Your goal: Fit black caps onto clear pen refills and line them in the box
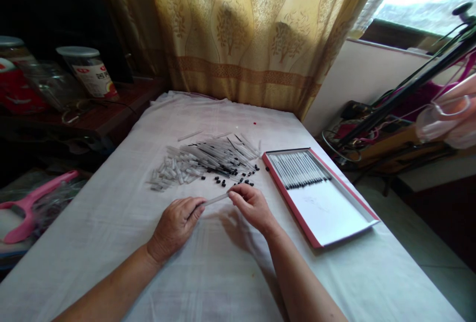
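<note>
A translucent pen barrel [215, 199] is held level between my two hands, above the white cloth. My left hand [178, 225] is closed around its left end. The fingertips of my right hand [253, 208] pinch its right end; whether a small part sits in that pinch is hidden. Just beyond my hands lies a heap of loose clear barrels and dark refills [211, 156]. Short clear pen caps [173, 170] are piled on the heap's left. Small black plugs [223, 183] are scattered along its near edge.
To the right, an open red-edged box [316, 213] holds a row of pens [297, 169] with black ends. A dark side table [122, 101] with jars [89, 71] stands left. A curtain [230, 29] hangs behind; a pink-handled item [28, 208] is at left.
</note>
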`<state>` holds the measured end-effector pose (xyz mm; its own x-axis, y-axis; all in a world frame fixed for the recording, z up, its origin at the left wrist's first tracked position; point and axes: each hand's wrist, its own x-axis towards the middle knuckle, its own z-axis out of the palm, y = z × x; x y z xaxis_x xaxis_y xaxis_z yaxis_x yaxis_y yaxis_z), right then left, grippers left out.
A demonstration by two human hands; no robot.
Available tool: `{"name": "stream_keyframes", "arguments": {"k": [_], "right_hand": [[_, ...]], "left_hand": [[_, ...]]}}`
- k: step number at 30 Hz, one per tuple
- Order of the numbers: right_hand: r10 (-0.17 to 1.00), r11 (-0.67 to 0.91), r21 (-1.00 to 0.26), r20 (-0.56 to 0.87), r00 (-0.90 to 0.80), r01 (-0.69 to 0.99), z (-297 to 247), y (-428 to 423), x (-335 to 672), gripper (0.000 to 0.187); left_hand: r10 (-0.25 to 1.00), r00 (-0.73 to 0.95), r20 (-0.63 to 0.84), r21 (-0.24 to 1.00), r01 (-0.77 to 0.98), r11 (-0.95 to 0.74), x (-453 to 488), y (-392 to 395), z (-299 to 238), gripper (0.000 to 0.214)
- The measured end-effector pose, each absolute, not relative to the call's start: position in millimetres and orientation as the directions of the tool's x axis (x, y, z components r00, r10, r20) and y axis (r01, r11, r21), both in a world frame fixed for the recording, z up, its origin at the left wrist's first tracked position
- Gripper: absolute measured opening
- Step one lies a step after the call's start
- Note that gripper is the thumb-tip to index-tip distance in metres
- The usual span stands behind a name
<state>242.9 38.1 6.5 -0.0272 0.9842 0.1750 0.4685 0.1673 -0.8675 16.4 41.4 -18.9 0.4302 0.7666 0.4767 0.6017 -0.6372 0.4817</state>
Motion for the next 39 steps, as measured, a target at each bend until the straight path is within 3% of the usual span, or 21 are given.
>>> {"name": "stream_keyframes", "arguments": {"k": [3,7,9,12,24,39], "right_hand": [[0.983,0.123,-0.763,0.182,0.029,0.634,7,51,255,0.025],[0.979,-0.046,-0.457,0.158,0.132,0.888,8,68,268,0.023],[0.989,-0.063,-0.320,0.105,0.101,0.945,10,74,269,0.025],[0.998,-0.036,-0.211,0.043,0.046,0.977,14,80,269,0.026],[0.984,0.003,-0.087,-0.176,-0.019,0.996,38,105,264,0.020],[0.992,0.036,-0.077,-0.119,-0.045,0.996,36,100,258,0.018]], "left_hand": [[0.788,0.383,0.481,0.521,0.598,-0.609,17,42,-19,0.032],[0.830,0.324,0.453,0.584,0.595,-0.551,17,44,-20,0.031],[0.847,0.310,0.432,0.607,0.595,-0.527,17,45,-20,0.030],[0.854,0.313,0.416,0.618,0.591,-0.518,17,45,-21,0.028],[0.870,0.336,0.360,0.657,0.571,-0.492,16,45,-18,0.026],[0.851,0.347,0.395,0.642,0.559,-0.526,17,44,-18,0.023]]}}
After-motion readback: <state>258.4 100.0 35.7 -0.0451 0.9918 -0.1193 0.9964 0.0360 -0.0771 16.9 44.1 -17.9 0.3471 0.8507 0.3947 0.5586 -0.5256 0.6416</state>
